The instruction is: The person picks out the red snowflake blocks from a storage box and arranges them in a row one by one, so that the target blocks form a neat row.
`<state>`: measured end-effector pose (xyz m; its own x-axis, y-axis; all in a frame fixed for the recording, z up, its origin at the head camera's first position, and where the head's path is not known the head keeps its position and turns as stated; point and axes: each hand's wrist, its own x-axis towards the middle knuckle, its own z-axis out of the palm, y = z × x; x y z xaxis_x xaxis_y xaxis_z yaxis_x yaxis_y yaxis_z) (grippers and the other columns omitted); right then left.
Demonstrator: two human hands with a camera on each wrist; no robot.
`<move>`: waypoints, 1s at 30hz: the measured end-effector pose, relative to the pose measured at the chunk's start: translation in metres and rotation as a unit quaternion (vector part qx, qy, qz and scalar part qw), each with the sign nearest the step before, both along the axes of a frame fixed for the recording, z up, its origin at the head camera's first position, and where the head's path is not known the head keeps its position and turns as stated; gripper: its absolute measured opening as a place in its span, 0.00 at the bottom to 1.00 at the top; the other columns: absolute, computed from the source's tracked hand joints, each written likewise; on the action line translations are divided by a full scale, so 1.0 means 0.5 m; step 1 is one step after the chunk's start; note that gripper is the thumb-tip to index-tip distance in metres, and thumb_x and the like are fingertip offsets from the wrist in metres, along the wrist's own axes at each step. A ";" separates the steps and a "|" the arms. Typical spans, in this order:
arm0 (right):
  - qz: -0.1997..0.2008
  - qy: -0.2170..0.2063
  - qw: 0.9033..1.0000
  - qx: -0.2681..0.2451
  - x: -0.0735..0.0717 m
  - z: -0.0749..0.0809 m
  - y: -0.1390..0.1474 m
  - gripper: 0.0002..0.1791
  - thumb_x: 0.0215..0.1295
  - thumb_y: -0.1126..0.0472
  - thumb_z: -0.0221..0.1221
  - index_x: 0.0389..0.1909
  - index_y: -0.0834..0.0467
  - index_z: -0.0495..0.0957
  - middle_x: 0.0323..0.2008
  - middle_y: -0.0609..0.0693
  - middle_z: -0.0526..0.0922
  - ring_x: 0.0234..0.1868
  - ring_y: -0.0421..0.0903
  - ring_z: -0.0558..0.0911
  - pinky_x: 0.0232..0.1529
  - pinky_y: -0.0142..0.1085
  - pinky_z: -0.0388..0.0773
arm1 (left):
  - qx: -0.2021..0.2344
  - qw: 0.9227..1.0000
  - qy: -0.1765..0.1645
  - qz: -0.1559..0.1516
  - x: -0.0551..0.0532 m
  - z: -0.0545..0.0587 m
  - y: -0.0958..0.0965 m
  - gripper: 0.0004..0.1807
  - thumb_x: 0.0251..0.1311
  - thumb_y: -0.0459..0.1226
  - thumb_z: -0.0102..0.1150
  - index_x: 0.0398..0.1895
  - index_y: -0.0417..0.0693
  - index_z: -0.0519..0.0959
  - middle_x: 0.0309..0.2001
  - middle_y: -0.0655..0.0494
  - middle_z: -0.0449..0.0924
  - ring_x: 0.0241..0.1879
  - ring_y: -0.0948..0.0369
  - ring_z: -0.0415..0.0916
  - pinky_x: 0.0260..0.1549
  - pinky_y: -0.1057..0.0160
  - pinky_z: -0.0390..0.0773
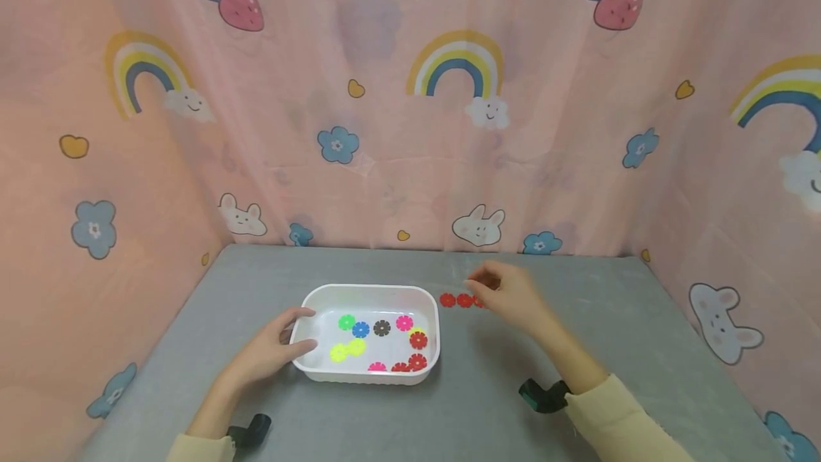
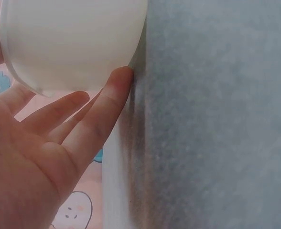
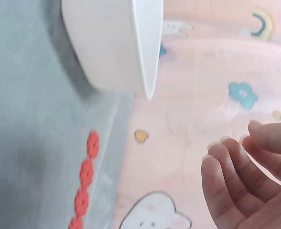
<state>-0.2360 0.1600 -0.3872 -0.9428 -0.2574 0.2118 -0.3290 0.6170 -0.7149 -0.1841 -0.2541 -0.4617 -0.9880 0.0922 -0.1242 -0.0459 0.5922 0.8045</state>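
A pink printed curtain [image 1: 410, 184] backs the grey table [image 1: 474, 419]. The left hand [image 1: 271, 346] grips the white tub [image 1: 359, 378] by its left end; right of the tub, the right hand [image 1: 516, 298], holding nothing, hovers near red discs [image 1: 465, 300], probably light, stiff, best pinched by their edges.

Smooth plastic tray [image 1: 365, 378]; matt plastic discs [image 1: 445, 300]; matt tabletop [image 1: 481, 412]; creased cloth backdrop [image 1: 410, 177]

On the tabletop [image 1: 474, 405], snowflake building discs [image 1: 381, 328] lie in a basin [image 1: 365, 377], the left hand [image 1: 272, 344] at its left end. Right of it runs a row of discs [image 1: 465, 300], the right hand [image 1: 516, 298] near the row's right end. Behind hangs a curtain [image 1: 391, 187].
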 end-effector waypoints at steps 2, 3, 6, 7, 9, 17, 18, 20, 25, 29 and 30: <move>0.010 -0.002 1.000 0.004 0.006 0.000 -0.018 0.09 0.69 0.57 0.65 0.44 0.57 0.83 0.33 0.48 0.84 0.33 0.45 0.80 0.32 0.35 0.81 | -0.001 1.000 -0.002 0.003 0.002 0.001 0.001 0.32 0.64 0.46 0.68 0.69 0.50 0.70 0.74 0.37 0.62 0.66 0.36 0.70 0.61 0.36 0.71; 0.017 -0.004 1.000 0.003 0.010 0.001 -0.028 0.09 0.69 0.57 0.65 0.44 0.58 0.83 0.34 0.48 0.84 0.34 0.44 0.81 0.33 0.35 0.82 | -0.001 1.000 -0.004 0.004 0.003 0.001 0.001 0.32 0.64 0.46 0.68 0.69 0.50 0.70 0.74 0.37 0.63 0.66 0.36 0.70 0.61 0.36 0.71; 0.038 -0.003 0.999 0.003 0.018 0.001 -0.055 0.09 0.68 0.57 0.66 0.44 0.57 0.83 0.35 0.47 0.85 0.35 0.44 0.81 0.34 0.34 0.82 | 0.002 1.000 -0.005 0.004 0.004 0.001 0.000 0.32 0.64 0.46 0.68 0.69 0.50 0.70 0.74 0.37 0.62 0.66 0.36 0.69 0.61 0.35 0.70; 0.044 -0.004 0.999 0.003 0.021 0.001 -0.064 0.09 0.68 0.57 0.66 0.43 0.57 0.83 0.35 0.47 0.85 0.35 0.44 0.81 0.34 0.34 0.82 | 0.003 1.000 -0.005 0.004 0.003 0.001 -0.001 0.32 0.64 0.46 0.68 0.69 0.50 0.70 0.74 0.37 0.62 0.67 0.36 0.69 0.61 0.35 0.70; 0.055 -0.006 0.998 0.001 0.025 0.000 -0.081 0.08 0.67 0.58 0.67 0.43 0.56 0.84 0.36 0.46 0.85 0.37 0.44 0.81 0.36 0.34 0.82 | 0.004 1.000 -0.005 0.003 0.002 0.000 -0.002 0.32 0.64 0.46 0.68 0.69 0.51 0.70 0.74 0.37 0.62 0.67 0.36 0.69 0.61 0.35 0.70; 0.106 -0.048 0.993 -0.011 0.037 -0.012 -0.137 0.08 0.68 0.55 0.66 0.43 0.54 0.83 0.38 0.44 0.84 0.39 0.44 0.80 0.37 0.34 0.83 | 0.009 1.000 -0.003 0.000 -0.003 -0.004 -0.003 0.31 0.64 0.46 0.67 0.69 0.51 0.70 0.74 0.38 0.62 0.66 0.37 0.70 0.61 0.35 0.70; 0.112 -0.054 0.992 -0.008 0.038 -0.014 -0.143 0.09 0.68 0.55 0.66 0.43 0.54 0.83 0.38 0.44 0.84 0.39 0.44 0.80 0.37 0.33 0.83 | 0.009 1.000 -0.003 -0.001 -0.004 -0.004 -0.003 0.31 0.65 0.46 0.67 0.69 0.51 0.70 0.74 0.38 0.62 0.66 0.37 0.70 0.61 0.35 0.70; 0.124 -0.066 0.990 -0.004 0.040 -0.018 -0.157 0.09 0.68 0.54 0.65 0.44 0.53 0.82 0.38 0.43 0.83 0.39 0.44 0.80 0.37 0.33 0.83 | 0.010 1.000 -0.002 -0.001 -0.004 -0.003 -0.003 0.31 0.65 0.45 0.67 0.69 0.51 0.70 0.74 0.38 0.63 0.66 0.38 0.71 0.60 0.35 0.71; 0.157 -0.098 0.983 0.004 0.039 -0.037 -0.185 0.06 0.70 0.54 0.63 0.42 0.51 0.81 0.36 0.42 0.81 0.37 0.45 0.81 0.37 0.34 0.82 | 0.007 1.000 -0.001 0.000 -0.003 -0.002 -0.002 0.31 0.65 0.45 0.67 0.69 0.50 0.70 0.74 0.38 0.63 0.66 0.38 0.71 0.61 0.35 0.71; 0.187 -0.116 0.975 0.019 0.038 -0.055 -0.205 0.05 0.71 0.54 0.63 0.41 0.51 0.82 0.36 0.45 0.82 0.33 0.46 0.82 0.34 0.33 0.82 | 0.006 1.000 -0.001 0.001 -0.003 -0.001 -0.001 0.31 0.64 0.45 0.67 0.69 0.50 0.70 0.74 0.38 0.63 0.66 0.37 0.71 0.61 0.35 0.70; 0.193 -0.118 0.974 0.026 0.038 -0.059 -0.210 0.06 0.71 0.54 0.63 0.41 0.51 0.82 0.36 0.46 0.83 0.32 0.46 0.82 0.34 0.33 0.82 | 0.006 1.000 0.000 0.001 -0.003 -0.001 -0.001 0.31 0.64 0.45 0.67 0.69 0.51 0.70 0.74 0.38 0.63 0.66 0.37 0.70 0.61 0.35 0.70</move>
<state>-0.2168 0.0552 -0.4166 -0.7946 -0.6068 -0.0215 -0.3738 0.5169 -0.7701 -0.1855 -0.2548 -0.4622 -0.9881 0.0909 -0.1241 -0.0482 0.5830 0.8110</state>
